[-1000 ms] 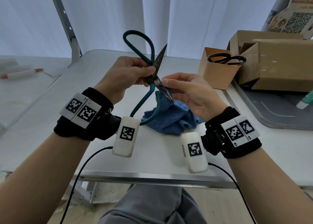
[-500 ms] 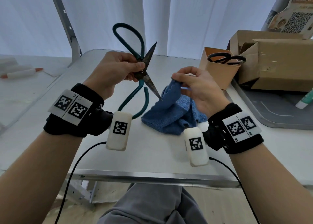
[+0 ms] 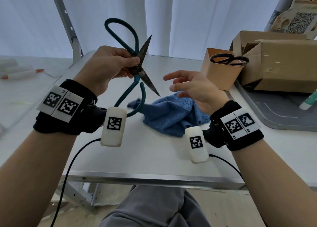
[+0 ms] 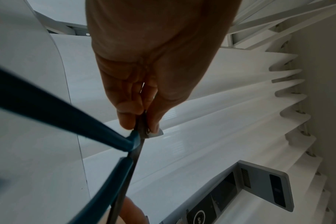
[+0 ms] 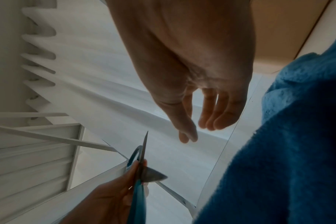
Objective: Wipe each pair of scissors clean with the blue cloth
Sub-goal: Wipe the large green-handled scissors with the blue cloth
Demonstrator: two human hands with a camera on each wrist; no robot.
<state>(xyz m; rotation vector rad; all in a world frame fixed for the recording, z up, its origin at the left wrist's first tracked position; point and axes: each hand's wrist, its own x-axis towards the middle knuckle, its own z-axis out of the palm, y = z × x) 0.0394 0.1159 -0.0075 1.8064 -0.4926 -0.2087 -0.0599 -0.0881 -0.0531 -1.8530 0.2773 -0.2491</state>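
My left hand (image 3: 109, 67) pinches a pair of green-handled scissors (image 3: 135, 68) at the pivot and holds them up over the table, blades spread wide. The left wrist view shows thumb and fingers clamped on the pivot of the scissors (image 4: 138, 136). My right hand (image 3: 190, 87) hovers open just right of the lower blade, fingers spread, holding nothing. Under it the blue cloth (image 3: 171, 113) lies crumpled on the white table (image 3: 137, 158). A second pair, black-handled scissors (image 3: 228, 60), stands in a tan cup (image 3: 221, 72) at the back right.
A cardboard box (image 3: 281, 63) stands behind the cup, on a grey tray (image 3: 274, 117) with a white tube (image 3: 308, 101) on it. A metal post (image 3: 68, 24) rises at the table's back left. White curtains hang behind. The table's front edge (image 3: 145, 178) is near my lap.
My right hand has let go of the blue cloth, which dropped back onto the table, and the fingers have spread. My left hand lifted the scissors slightly up and left.
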